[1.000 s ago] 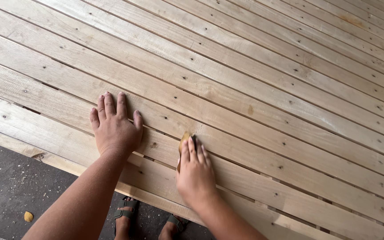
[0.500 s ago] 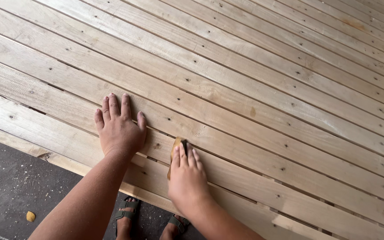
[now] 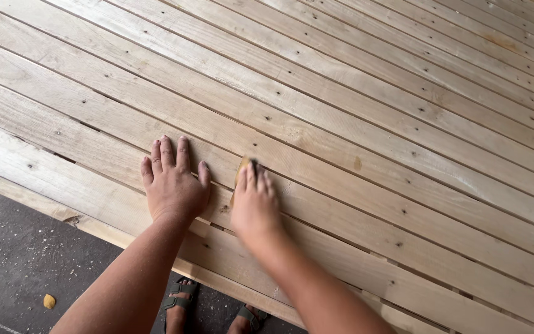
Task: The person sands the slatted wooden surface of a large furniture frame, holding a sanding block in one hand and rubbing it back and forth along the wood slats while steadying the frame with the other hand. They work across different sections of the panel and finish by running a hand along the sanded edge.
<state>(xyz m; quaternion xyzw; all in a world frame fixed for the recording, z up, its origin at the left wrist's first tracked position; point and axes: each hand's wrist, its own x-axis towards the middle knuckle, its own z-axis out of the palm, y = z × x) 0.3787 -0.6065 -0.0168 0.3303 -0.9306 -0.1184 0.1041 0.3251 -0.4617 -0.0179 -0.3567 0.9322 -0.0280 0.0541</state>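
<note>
Sandpaper (image 3: 241, 172), a small tan piece, probably thin and limp, pinned flat to the slatted wooden tabletop (image 3: 366, 130) near its front edge, best held under the whole palm. Left hand (image 3: 171, 185) just beside it, fingers (image 3: 167, 152) spread flat on a slat, gripping nothing. Right hand (image 3: 253, 207) over the sandpaper, fingers (image 3: 251, 179) together, pressing down.

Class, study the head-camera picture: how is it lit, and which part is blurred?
Head view: soft, even daylight, with only faint shadows under the left hand, which lies flat and sharp on the pale nailed wooden slat platform; the right hand, pressing a small tan sanding piece, is slightly motion-blurred; no glare.
</note>
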